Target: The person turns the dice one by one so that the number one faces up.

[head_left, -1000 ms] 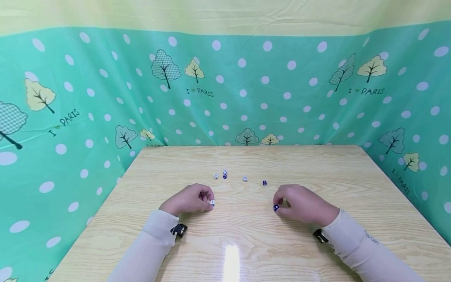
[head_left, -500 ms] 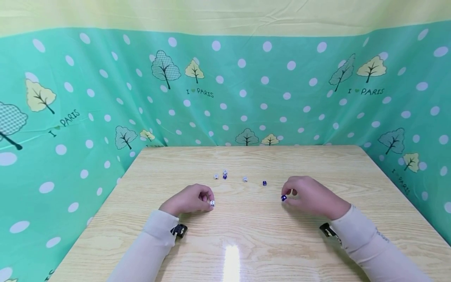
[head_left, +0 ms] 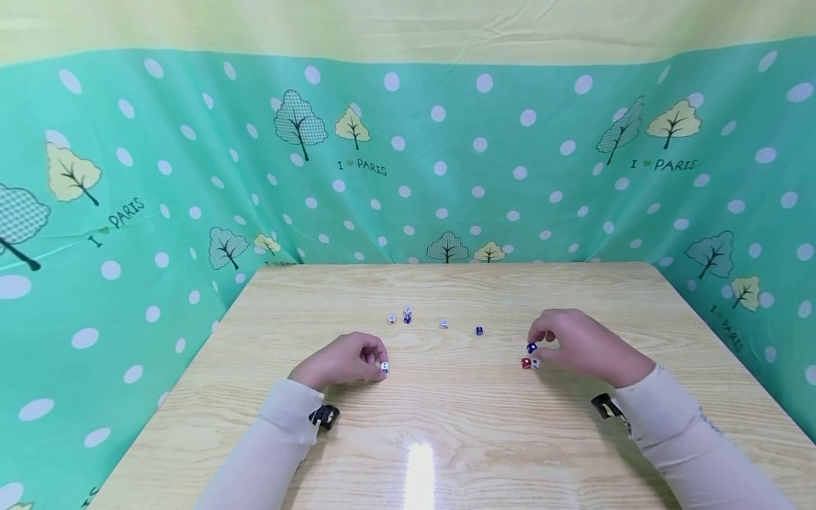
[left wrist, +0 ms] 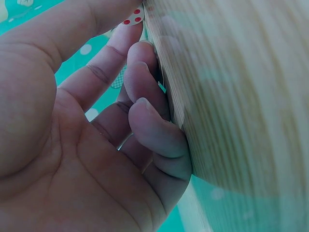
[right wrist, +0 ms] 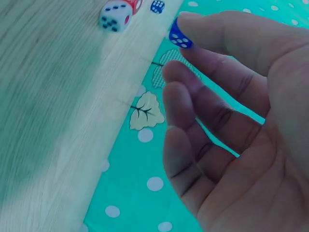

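Note:
My left hand (head_left: 347, 360) rests low at the tabletop, pinching a white die (head_left: 384, 367) between thumb and finger. Red pips show on that white die (left wrist: 134, 17) in the left wrist view, where the thumb and fingers partly cover it. Over on the right, my right hand (head_left: 580, 347) pinches a blue die (right wrist: 180, 35) with white pips between thumb and index finger, the other fingers loosely bent. Just below the held die in the head view, a red die (head_left: 525, 363) and a white die (head_left: 535, 364) sit side by side on the table.
Farther back on the wooden table (head_left: 446, 418) lie a white die (head_left: 392, 319), another white die (head_left: 408, 311) right at a blue one (head_left: 407, 319), a lone white die (head_left: 444, 324) and a blue die (head_left: 479, 331). A green patterned curtain (head_left: 440, 191) surrounds the table.
My right hand has moved right and away from me with the blue die. The red and white dice it had hidden now show. The left hand has stayed still.

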`<state>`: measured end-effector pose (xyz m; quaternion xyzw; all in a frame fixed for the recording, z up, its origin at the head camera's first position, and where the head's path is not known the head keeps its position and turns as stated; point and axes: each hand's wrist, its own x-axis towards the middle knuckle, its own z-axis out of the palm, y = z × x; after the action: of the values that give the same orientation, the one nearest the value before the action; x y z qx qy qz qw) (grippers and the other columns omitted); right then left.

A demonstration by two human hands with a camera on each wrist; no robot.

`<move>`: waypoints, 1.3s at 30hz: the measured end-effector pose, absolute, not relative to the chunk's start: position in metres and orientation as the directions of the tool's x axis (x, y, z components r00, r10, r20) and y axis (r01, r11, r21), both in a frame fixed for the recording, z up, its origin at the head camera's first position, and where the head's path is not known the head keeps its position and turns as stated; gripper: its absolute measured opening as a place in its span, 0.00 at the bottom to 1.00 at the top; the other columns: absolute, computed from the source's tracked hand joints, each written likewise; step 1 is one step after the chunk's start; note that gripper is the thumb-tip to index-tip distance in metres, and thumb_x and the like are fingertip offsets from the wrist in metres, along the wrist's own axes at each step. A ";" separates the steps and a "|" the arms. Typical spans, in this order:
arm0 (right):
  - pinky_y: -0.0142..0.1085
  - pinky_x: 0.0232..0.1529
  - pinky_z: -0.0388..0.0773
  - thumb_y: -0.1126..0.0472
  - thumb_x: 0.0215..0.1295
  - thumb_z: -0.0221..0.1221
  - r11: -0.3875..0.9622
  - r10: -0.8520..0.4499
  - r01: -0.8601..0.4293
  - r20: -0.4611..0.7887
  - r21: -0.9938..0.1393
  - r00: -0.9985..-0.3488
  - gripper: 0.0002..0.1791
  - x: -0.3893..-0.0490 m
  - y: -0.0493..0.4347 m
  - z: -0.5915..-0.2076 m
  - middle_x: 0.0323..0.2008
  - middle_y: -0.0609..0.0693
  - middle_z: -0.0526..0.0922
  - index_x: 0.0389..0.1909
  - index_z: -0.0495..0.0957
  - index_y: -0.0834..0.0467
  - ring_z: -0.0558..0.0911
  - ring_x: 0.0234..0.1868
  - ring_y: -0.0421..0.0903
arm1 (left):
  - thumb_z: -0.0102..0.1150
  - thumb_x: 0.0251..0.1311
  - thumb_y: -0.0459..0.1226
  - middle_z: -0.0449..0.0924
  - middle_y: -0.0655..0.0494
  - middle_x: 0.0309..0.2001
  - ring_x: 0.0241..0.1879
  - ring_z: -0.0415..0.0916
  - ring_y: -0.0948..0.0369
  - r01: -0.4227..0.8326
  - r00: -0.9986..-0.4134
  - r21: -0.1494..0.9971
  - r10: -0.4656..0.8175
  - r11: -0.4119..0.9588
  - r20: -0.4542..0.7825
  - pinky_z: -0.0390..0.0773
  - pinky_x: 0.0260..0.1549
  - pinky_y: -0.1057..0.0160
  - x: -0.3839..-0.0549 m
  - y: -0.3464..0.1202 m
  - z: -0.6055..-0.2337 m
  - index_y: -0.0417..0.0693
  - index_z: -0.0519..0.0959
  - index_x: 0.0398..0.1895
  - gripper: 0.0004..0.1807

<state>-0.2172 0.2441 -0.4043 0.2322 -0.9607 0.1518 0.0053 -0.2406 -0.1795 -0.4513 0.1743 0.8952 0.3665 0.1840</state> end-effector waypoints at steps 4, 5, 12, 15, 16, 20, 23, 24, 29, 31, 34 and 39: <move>0.47 0.47 0.84 0.63 0.58 0.72 0.856 -0.432 -0.427 0.050 -0.292 -0.900 0.06 -0.220 0.249 -0.407 0.37 0.43 0.85 0.36 0.87 0.51 0.85 0.43 0.47 | 0.75 0.57 0.37 0.77 0.56 0.29 0.28 0.71 0.61 0.175 -0.872 0.722 0.446 0.669 -0.203 0.72 0.30 0.61 -0.241 -0.180 -0.452 0.51 0.82 0.35 0.09; 0.47 0.48 0.84 0.63 0.59 0.72 0.860 -0.427 -0.420 0.041 -0.291 -0.903 0.06 -0.221 0.250 -0.408 0.37 0.43 0.86 0.36 0.87 0.51 0.85 0.43 0.48 | 0.75 0.57 0.37 0.77 0.56 0.29 0.28 0.71 0.61 0.175 -0.872 0.723 0.447 0.669 -0.202 0.72 0.30 0.61 -0.241 -0.180 -0.452 0.51 0.82 0.35 0.09; 0.46 0.45 0.82 0.62 0.59 0.73 0.881 -0.403 -0.379 -0.028 -0.282 -0.915 0.06 -0.224 0.256 -0.413 0.34 0.41 0.85 0.31 0.86 0.48 0.83 0.40 0.45 | 0.75 0.57 0.37 0.77 0.56 0.29 0.28 0.71 0.61 0.179 -0.871 0.722 0.448 0.669 -0.200 0.72 0.31 0.60 -0.241 -0.180 -0.452 0.51 0.82 0.35 0.09; 0.42 0.41 0.79 0.62 0.58 0.73 0.888 -0.399 -0.369 -0.062 -0.276 -0.915 0.08 -0.223 0.256 -0.415 0.31 0.40 0.84 0.29 0.85 0.47 0.78 0.35 0.42 | 0.75 0.57 0.37 0.77 0.56 0.29 0.28 0.71 0.61 0.178 -0.871 0.722 0.449 0.669 -0.201 0.72 0.31 0.61 -0.241 -0.180 -0.453 0.51 0.82 0.35 0.08; 0.41 0.39 0.78 0.63 0.58 0.73 0.889 -0.398 -0.366 -0.071 -0.276 -0.914 0.08 -0.223 0.256 -0.416 0.31 0.40 0.83 0.28 0.85 0.47 0.77 0.34 0.42 | 0.75 0.57 0.37 0.77 0.56 0.29 0.29 0.71 0.61 0.179 -0.871 0.721 0.449 0.669 -0.200 0.72 0.31 0.61 -0.241 -0.180 -0.453 0.51 0.82 0.35 0.09; 0.39 0.37 0.75 0.64 0.57 0.74 0.885 -0.409 -0.372 -0.085 -0.282 -0.908 0.09 -0.223 0.257 -0.418 0.28 0.39 0.81 0.27 0.84 0.46 0.74 0.31 0.41 | 0.75 0.57 0.37 0.77 0.57 0.29 0.29 0.71 0.61 0.181 -0.872 0.720 0.448 0.670 -0.198 0.72 0.31 0.61 -0.241 -0.180 -0.452 0.51 0.82 0.35 0.09; 0.38 0.36 0.74 0.63 0.57 0.74 0.881 -0.418 -0.379 -0.088 -0.284 -0.904 0.09 -0.222 0.258 -0.419 0.28 0.38 0.80 0.27 0.84 0.46 0.74 0.30 0.40 | 0.75 0.57 0.37 0.77 0.57 0.29 0.29 0.71 0.61 0.183 -0.871 0.718 0.449 0.671 -0.197 0.72 0.31 0.62 -0.241 -0.179 -0.452 0.51 0.82 0.35 0.09; 0.37 0.35 0.74 0.63 0.57 0.74 0.880 -0.421 -0.382 -0.087 -0.283 -0.903 0.09 -0.222 0.258 -0.419 0.27 0.38 0.80 0.27 0.84 0.46 0.74 0.30 0.40 | 0.75 0.57 0.37 0.77 0.57 0.29 0.29 0.71 0.61 0.184 -0.871 0.717 0.449 0.672 -0.197 0.72 0.31 0.62 -0.241 -0.179 -0.452 0.51 0.82 0.35 0.09; 0.36 0.33 0.72 0.63 0.57 0.74 0.870 -0.434 -0.395 -0.079 -0.297 -0.897 0.09 -0.223 0.256 -0.421 0.26 0.37 0.80 0.27 0.84 0.46 0.72 0.29 0.40 | 0.75 0.57 0.37 0.76 0.57 0.29 0.29 0.71 0.61 0.189 -0.874 0.710 0.445 0.678 -0.193 0.71 0.30 0.62 -0.241 -0.178 -0.452 0.51 0.82 0.35 0.09; 0.36 0.33 0.71 0.62 0.57 0.74 0.866 -0.437 -0.397 -0.076 -0.303 -0.896 0.09 -0.224 0.256 -0.422 0.26 0.37 0.80 0.27 0.84 0.46 0.72 0.29 0.40 | 0.76 0.57 0.36 0.76 0.56 0.29 0.29 0.71 0.61 0.190 -0.875 0.709 0.444 0.679 -0.191 0.71 0.30 0.62 -0.241 -0.178 -0.452 0.50 0.82 0.35 0.09; 0.35 0.33 0.71 0.62 0.57 0.75 0.863 -0.444 -0.407 -0.065 -0.301 -0.894 0.10 -0.224 0.255 -0.423 0.26 0.36 0.79 0.26 0.84 0.45 0.72 0.29 0.39 | 0.76 0.57 0.36 0.76 0.56 0.29 0.29 0.71 0.61 0.190 -0.875 0.709 0.444 0.679 -0.191 0.71 0.30 0.61 -0.241 -0.178 -0.452 0.50 0.82 0.35 0.09; 0.35 0.33 0.71 0.62 0.57 0.75 0.867 -0.436 -0.397 -0.070 -0.302 -0.897 0.10 -0.225 0.254 -0.423 0.26 0.37 0.80 0.26 0.84 0.46 0.72 0.29 0.40 | 0.76 0.57 0.36 0.76 0.55 0.30 0.29 0.71 0.60 0.185 -0.876 0.712 0.443 0.677 -0.193 0.71 0.31 0.60 -0.241 -0.178 -0.452 0.50 0.82 0.35 0.09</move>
<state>-0.2246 0.2540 -0.4228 0.2161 -0.9637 0.1414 -0.0683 -0.2407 -0.1784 -0.4520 0.1747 0.8983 0.3618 0.1779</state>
